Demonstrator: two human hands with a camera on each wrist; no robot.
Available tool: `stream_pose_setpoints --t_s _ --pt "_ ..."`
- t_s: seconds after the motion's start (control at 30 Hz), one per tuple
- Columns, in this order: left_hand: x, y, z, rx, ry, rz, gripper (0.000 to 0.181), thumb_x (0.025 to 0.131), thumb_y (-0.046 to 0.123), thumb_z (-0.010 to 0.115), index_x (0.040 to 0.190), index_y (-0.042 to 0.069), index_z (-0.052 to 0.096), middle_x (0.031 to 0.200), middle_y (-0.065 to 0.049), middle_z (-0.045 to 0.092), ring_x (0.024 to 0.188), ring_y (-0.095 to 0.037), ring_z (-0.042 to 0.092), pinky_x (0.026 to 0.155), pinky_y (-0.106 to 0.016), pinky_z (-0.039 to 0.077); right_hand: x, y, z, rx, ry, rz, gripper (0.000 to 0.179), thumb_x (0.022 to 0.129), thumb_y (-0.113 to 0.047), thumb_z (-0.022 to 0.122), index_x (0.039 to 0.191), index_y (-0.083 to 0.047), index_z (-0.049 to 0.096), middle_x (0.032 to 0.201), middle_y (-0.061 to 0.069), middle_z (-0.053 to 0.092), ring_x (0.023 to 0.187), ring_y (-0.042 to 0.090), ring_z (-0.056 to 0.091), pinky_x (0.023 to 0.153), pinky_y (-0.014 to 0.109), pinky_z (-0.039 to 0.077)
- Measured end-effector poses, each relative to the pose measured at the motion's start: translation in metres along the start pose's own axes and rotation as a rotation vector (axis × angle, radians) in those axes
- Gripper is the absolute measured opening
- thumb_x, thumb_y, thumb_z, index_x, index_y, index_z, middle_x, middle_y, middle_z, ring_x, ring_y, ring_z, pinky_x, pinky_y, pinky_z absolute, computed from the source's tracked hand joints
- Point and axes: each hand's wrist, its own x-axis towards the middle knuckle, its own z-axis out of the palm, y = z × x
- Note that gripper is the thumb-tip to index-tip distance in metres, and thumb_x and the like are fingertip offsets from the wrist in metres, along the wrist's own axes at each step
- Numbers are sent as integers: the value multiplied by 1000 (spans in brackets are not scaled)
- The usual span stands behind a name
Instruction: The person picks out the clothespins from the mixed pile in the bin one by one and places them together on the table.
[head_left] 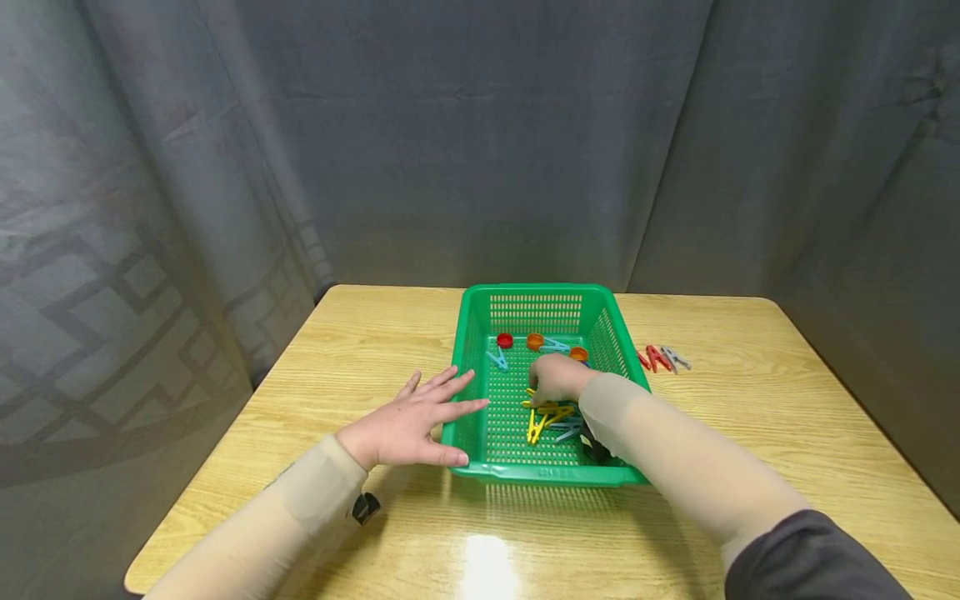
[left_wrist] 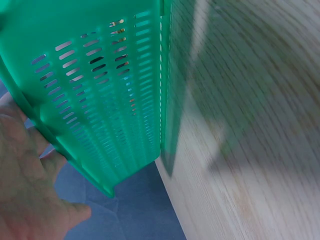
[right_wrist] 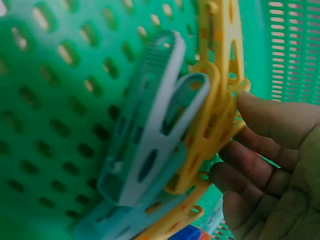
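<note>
A green plastic basket [head_left: 543, 475] stands on the table. My left hand [head_left: 408, 423] rests at its left rim, fingers spread and straight; the left wrist view shows that hand [left_wrist: 30, 175] beside the slotted wall. Inside the basket, my right hand [head_left: 558, 377] reaches down to a pile of clothespins. Close up, its thumb and fingers [right_wrist: 270, 120] pinch the end of a yellow clothespin [right_wrist: 222, 100]. Light-blue clothespins [right_wrist: 150, 125] lie against the yellow ones. Part of the pile is hidden by the right hand and forearm.
Farther back in the basket lie a red cap [head_left: 505, 340], orange caps [head_left: 535, 342] and light-blue clothespins [head_left: 498, 359]. Right of the basket, red clothespins [head_left: 657, 359] and a grey clothespin [head_left: 677, 359] lie on the wooden table [head_left: 750, 375]. Grey curtains [head_left: 472, 167] surround it.
</note>
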Motion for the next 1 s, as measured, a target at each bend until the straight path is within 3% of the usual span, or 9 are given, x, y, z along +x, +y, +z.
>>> stream_pose_setpoints --t_s 0.23,0.43,0.53,0.6,0.67,0.77,0.83,1.0 --pt "0 1 0 1 -3 -2 75 85 61 60 150 34 34 161 7 4 147 -21 -1 109 -65 1 1 2 4 -13 25 -9 31 86 -20 73 113 -5 69 113 11 66 104 28 61 87 43 50" --pt "0 1 -1 3 -5 -7 75 85 64 58 150 35 33 161 7 4 147 -20 -1 109 -65 1 3 1 4 -49 40 45 21 86 -29 73 91 -9 68 85 2 65 75 18 59 69 36 50" --pt "0 1 -1 7 -7 -8 75 85 65 57 150 35 33 161 7 4 147 -20 -1 109 -65 2 3 -1 4 -57 38 80 22 89 -33 69 86 -11 65 80 1 62 69 18 57 63 35 47" --pt "-1 1 -1 5 -7 -9 75 85 65 57 150 35 33 161 7 4 147 -20 0 109 -65 2 1 -1 3 -55 56 86 19 91 -29 67 92 -10 66 87 4 64 75 20 59 65 36 48" --pt "-1 1 -1 2 -5 -9 75 85 63 58 150 35 34 161 6 5 147 -21 0 109 -65 2 -1 -2 1 -34 80 77 13 93 -14 62 103 -7 68 101 9 65 88 25 62 69 38 50" --pt "-1 1 -1 -1 -3 -5 74 85 61 60 150 35 34 161 6 5 147 -21 0 109 -65 1 -3 -3 0 -19 100 21 39 87 11 52 117 -8 67 120 12 61 107 29 58 81 39 51" --pt "-1 1 -1 -2 -4 -4 75 85 62 59 150 35 34 161 6 5 147 -20 -1 109 -65 1 -3 -3 0 -30 84 -40 54 81 22 45 116 -11 69 122 12 59 113 31 55 86 39 50" --pt "-1 1 -1 -4 -7 -4 76 85 65 57 150 35 33 161 7 4 147 -20 -1 109 -65 1 -4 -1 1 -97 23 -144 59 79 25 46 105 -19 75 126 12 58 124 35 48 100 45 43"
